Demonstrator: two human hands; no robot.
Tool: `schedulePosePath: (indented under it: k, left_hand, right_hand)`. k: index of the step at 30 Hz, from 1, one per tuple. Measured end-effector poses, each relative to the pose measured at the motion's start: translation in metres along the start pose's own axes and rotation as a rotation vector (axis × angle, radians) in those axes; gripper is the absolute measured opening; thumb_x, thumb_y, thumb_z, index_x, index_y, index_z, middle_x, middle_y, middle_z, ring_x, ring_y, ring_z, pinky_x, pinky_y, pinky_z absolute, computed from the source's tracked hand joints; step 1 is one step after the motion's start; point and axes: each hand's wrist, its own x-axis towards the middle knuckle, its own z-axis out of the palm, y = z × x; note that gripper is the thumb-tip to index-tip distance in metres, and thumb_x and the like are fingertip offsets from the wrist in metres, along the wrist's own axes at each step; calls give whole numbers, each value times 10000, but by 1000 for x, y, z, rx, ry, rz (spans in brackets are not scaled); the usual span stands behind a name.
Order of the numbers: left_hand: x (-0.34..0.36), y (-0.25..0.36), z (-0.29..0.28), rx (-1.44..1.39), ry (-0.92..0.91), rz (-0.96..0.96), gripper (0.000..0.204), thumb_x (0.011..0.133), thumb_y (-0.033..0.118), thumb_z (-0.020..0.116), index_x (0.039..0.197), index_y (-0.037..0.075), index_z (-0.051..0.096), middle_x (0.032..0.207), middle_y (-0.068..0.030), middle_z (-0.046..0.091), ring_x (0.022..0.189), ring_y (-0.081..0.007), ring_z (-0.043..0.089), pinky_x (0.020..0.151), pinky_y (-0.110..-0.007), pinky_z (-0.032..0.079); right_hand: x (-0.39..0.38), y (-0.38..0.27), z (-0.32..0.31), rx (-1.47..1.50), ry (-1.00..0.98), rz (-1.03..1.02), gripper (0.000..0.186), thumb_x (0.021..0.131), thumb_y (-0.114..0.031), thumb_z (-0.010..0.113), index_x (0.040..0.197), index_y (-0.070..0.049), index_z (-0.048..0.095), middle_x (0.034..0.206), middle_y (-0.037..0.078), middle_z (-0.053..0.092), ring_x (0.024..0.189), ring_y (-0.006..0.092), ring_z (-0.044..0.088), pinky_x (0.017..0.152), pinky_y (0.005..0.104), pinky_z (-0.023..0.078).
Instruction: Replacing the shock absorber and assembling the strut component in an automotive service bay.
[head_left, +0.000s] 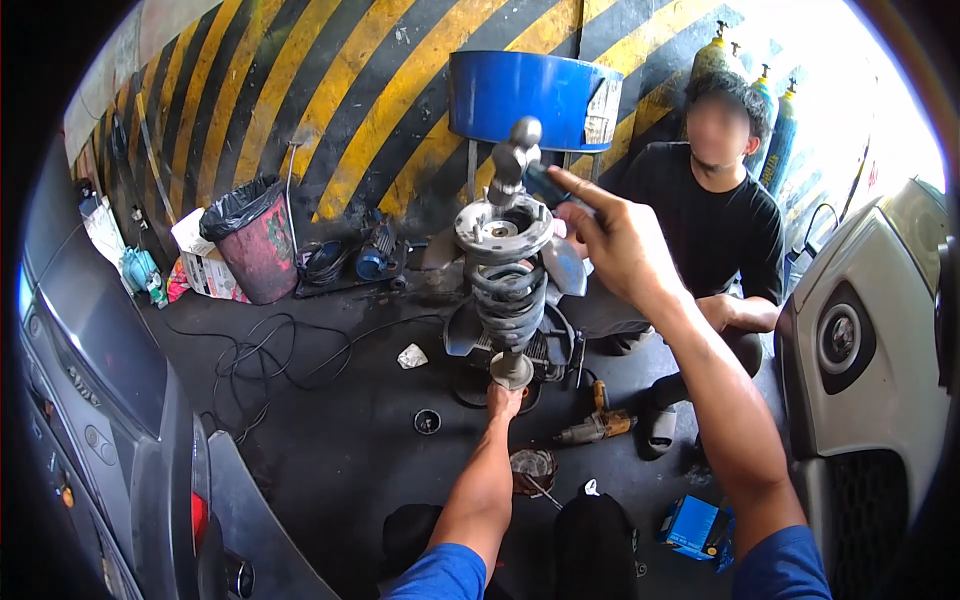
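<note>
Head camera view: A wall [260,110] striped in yellow and black backs a garage floor [320,460] flanked by a dark vehicle [110,350], left, and a pale car [890,290], right. A co-worker [715,225] in a black shirt sits low near gas cylinders [785,140]. A blue drum [525,95] stands raised before the wall, its inside hidden. Nearby, a reddish bin [258,250] lined with a black bag [240,203] stands beside a white box [207,268]; the bin's contents cannot be made out.

At center, a spring strut [510,300] is held roughly upright above the floor, the left hand [503,400] wrapped around its lower end. A power tool [600,427] lies to the right, and a blue box [695,527] rests farther forward, its contents unclear. The right hand [622,238] grasps what looks like a hammer [510,165], blurred, at the strut's top. Below, a slim rod [541,489] extends from a brownish pan [530,462]; a small dark cup [427,421] sits nearby, its contents too small to identify.
</note>
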Motion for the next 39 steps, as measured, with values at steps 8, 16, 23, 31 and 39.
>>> schedulePosePath:
  k: [8, 16, 23, 31, 39]
  left_hand:
    - [6, -18, -1, -95, -16, 96, 496, 763, 293, 729, 1171, 47, 593, 1142, -204, 627, 1056, -377, 587, 875, -441, 476]
    - [-5, -7, -3, -92, 72, 82, 396, 739, 218, 762, 1081, 53, 649, 1059, -164, 674, 1021, -338, 625, 854, -424, 483]
    - [13, -36, -4, -97, 139, 97, 313, 736, 196, 750, 992, 35, 666, 885, -136, 701, 846, -286, 673, 779, -395, 494]
    - [-1, -17, 2, -126, -5, 141, 429, 758, 230, 740, 1125, 44, 621, 1086, -173, 663, 1023, -328, 624, 865, -410, 479]
    - [-36, -80, 23, -89, -81, 44, 460, 757, 169, 749, 1172, 41, 595, 1127, -104, 665, 1056, -244, 620, 901, -368, 468]
  right_hand:
    - [-110, 7, -23, 400, 375, 141, 394, 950, -96, 543, 1343, -75, 522, 789, -57, 556, 578, -9, 371, 498, 161, 299]
    - [-338, 141, 0, 352, 52, 795, 424, 905, -178, 625, 1316, -106, 550, 706, 19, 591, 564, 61, 481, 504, 241, 392]
    - [-497, 246, 96, -427, -398, 793, 327, 887, -155, 581, 1212, -116, 589, 813, 159, 640, 789, 347, 657, 686, 435, 520]
    - [-620, 276, 121, -733, -622, 779, 394, 829, -107, 591, 1212, -195, 575, 1070, 176, 535, 937, 369, 611, 744, 462, 510]
    - [-614, 283, 127, -578, -743, 977, 579, 791, -19, 590, 1312, -266, 537, 1291, 230, 478, 1091, 420, 548, 907, 463, 478]
